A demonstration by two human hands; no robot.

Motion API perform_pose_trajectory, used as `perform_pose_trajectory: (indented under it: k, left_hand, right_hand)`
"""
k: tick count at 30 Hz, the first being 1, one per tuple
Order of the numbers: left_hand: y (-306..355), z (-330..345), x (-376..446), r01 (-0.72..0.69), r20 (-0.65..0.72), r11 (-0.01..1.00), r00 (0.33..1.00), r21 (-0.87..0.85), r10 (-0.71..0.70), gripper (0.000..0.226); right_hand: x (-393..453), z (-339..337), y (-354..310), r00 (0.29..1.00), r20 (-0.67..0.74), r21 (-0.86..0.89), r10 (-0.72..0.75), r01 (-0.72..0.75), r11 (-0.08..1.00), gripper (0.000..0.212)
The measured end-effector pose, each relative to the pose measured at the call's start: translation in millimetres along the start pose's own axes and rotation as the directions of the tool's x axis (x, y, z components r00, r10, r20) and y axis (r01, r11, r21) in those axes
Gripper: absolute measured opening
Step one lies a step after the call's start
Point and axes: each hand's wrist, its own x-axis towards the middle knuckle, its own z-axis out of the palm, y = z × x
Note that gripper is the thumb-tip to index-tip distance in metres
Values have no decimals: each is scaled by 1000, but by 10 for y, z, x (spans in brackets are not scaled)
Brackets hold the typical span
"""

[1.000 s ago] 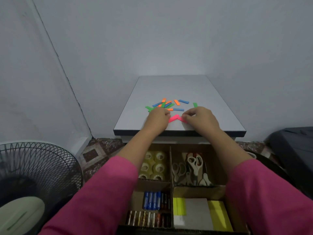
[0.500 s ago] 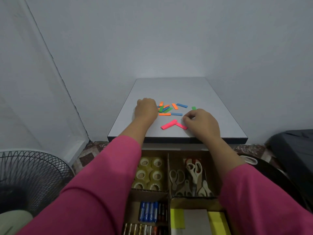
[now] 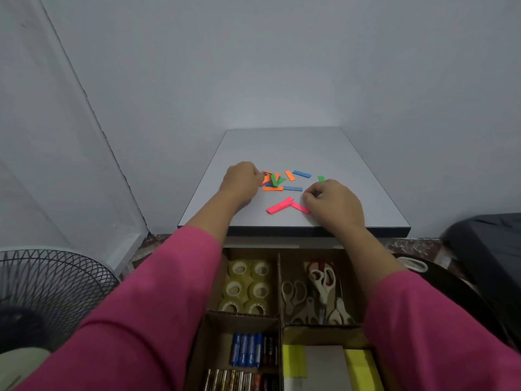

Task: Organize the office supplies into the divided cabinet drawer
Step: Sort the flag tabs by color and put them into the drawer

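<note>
Head view, so here's how it looks. The biggest worry is that cabinet top (image 3: pixel 293 148): it's smooth and the sticky flag strips (image 3: pixel 277 182) are tiny and flat, so they're fiddly to lift. The left hand (image 3: pixel 242 180) has its fingers curled over the left edge of the scattered pile; I can't tell whether it's actually pinching a strip or just pressing on them. The right hand (image 3: pixel 334 204) is curled too, fingertips right at the near end of the shorter pink strip (image 3: pixel 300 208), which meets the longer pink strip (image 3: pixel 279 206) in a V just left of that hand. If either hand sweeps instead of pinching, I'd guess strips slide off the front edge, which is just behind the right wrist. A green strip (image 3: pixel 321 178) sits just beyond the right knuckles and could get missed. Stuck-together strips could also come up in a clump.

Containers: the open drawer (image 3: pixel 282 328) lies below both forearms, split by cardboard dividers.
- under the left forearm: clear tape rolls (image 3: pixel 248 286), six I think
- under the right forearm: scissors (image 3: pixel 318 289), several pairs piled up
- nearer still, left: batteries (image 3: pixel 248 354), blue ones above darker, coppery ones
- nearer, right: sticky note pads (image 3: pixel 324 368), yellow either side of a grey-white one

No compartment obviously left for the strips, as far as I can see.
</note>
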Motion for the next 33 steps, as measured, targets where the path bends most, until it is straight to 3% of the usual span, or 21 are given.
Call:
perform_pose_trajectory:
  k: [6, 10, 13, 17, 22, 26, 30, 33]
  left_hand:
    - [-105, 12, -4, -60, 9, 991, 998, 116, 60, 30]
    - [-149, 27, 0, -89, -39, 995, 995, 37, 90, 22]
    - [-157, 48, 42, -62, -92, 996, 993, 70, 69, 23]
    - [-90, 105, 74, 9, -60, 985, 998, 170, 1, 20]
    - [21, 115, 72, 66, -24, 984, 998, 164, -63, 12]
    - [69, 79, 26, 92, -96, 983, 992, 160, -77, 17]
    - [20, 22, -16, 142, -133, 989, 982, 44, -135, 24]
    - [49, -78, -89, 206, -41, 964, 976, -170, -216, 11]
  right_hand:
    - [-7, 2, -7, 1000, -2, -8, 3, -3, 1000, 25]
    - [-14, 1, -7, 1000, -3, -8, -2, 2, 1000, 24]
    - [-16, 5, -6, 1000, -6, -13, -4, 4, 1000, 24]
    - [-13, 1, -12, 1000, -7, -16, -4, 4, 1000, 24]
    - [-18, -5, -6, 1000, -4, -21, -13, 13, 1000, 24]
    - [-10, -2, -10, 1000, -3, -20, -12, 12, 1000, 24]
    - [-11, 2, -5, 1000, -1, -12, -11, 11, 1000, 25]
    - [-7, -5, -1, 1000, 13, 6, -2, 2, 1000, 25]
